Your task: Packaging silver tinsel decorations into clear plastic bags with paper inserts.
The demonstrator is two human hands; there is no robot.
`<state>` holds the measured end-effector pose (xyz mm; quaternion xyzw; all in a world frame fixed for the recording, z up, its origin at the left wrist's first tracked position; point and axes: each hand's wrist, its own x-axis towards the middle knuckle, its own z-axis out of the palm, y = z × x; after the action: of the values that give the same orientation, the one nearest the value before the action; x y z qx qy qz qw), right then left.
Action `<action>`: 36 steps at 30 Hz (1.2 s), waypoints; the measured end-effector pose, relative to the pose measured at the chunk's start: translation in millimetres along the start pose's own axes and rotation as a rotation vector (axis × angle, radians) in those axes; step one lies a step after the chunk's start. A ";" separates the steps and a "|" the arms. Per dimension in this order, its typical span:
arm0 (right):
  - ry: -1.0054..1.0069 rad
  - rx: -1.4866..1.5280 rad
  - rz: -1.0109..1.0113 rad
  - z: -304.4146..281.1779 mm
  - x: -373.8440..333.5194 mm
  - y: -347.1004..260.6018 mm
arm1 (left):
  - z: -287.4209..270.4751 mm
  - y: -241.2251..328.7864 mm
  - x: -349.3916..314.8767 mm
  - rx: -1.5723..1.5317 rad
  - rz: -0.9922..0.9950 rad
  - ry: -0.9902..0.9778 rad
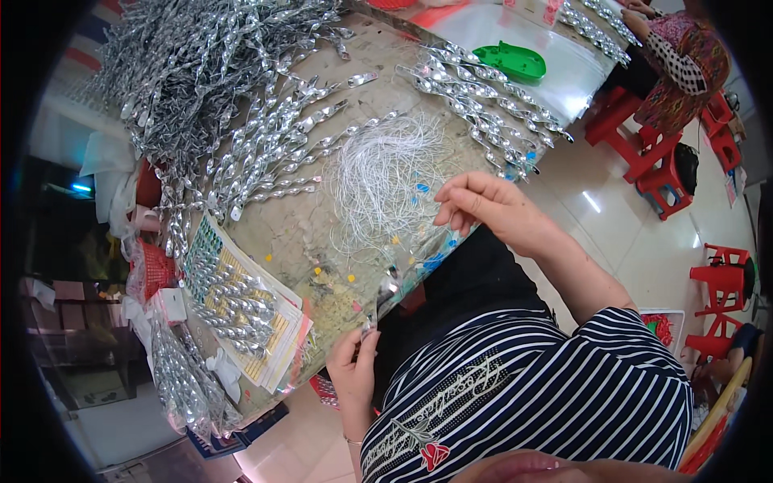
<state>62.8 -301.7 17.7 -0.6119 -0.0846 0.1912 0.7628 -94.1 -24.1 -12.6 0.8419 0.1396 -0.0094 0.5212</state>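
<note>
My left hand (354, 362) is closed on the end of a twisted silver strip (389, 283), which points up over the table's near edge. Above the table edge to the right, my right hand (487, 208) has its fingers curled and thumb against them. Whether a thin thread is between those fingers is too fine to see. A loose tangle of silvery threads (386, 173) lies on the worn table (306, 274) just left of my right hand. Several shiny twisted strips (274, 153) lie beyond it on the left, and another spread of strips (491, 101) sits at the right.
A large heap of twisted strips (201, 64) covers the far left. Bundled strips (241, 310) rest on printed papers (278, 354) at the near left; bagged ones (189, 386) hang beside. A green tray (511, 62) stands far right. Red stools (632, 133) and another person (684, 64) are beyond.
</note>
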 end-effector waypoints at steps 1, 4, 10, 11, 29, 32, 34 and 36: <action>-0.004 0.020 0.018 1.4 -2.0 4.2 | 3.6 7.5 4.6 0.002 0.000 0.000; -0.095 -0.019 0.071 12.1 -11.2 19.6 | 15.3 24.6 21.0 -0.298 -0.027 0.004; -0.318 -0.051 0.145 41.8 -20.9 43.2 | 37.0 68.5 61.6 -0.663 0.065 -0.016; -0.370 -0.109 0.091 44.1 -18.9 39.4 | 41.3 73.7 67.9 -0.777 0.114 -0.051; 0.255 -0.647 -0.274 -42.0 -18.6 20.6 | 152.7 116.1 150.3 -0.935 0.037 -0.361; 0.465 -0.883 -0.365 -76.4 -18.9 16.3 | 164.3 116.0 168.5 -0.890 -0.041 -0.385; 0.557 -0.966 -0.351 -88.1 -15.9 11.4 | 174.4 118.4 179.7 -0.849 -0.108 -0.401; 0.549 -1.043 -0.354 -93.1 -12.7 8.1 | 187.3 121.5 190.5 -0.850 -0.143 -0.379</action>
<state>83.5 -389.2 -10.8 -0.9081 -0.0680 -0.1694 0.3768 143.0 -196.8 -22.6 0.5257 0.0910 -0.1409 0.8340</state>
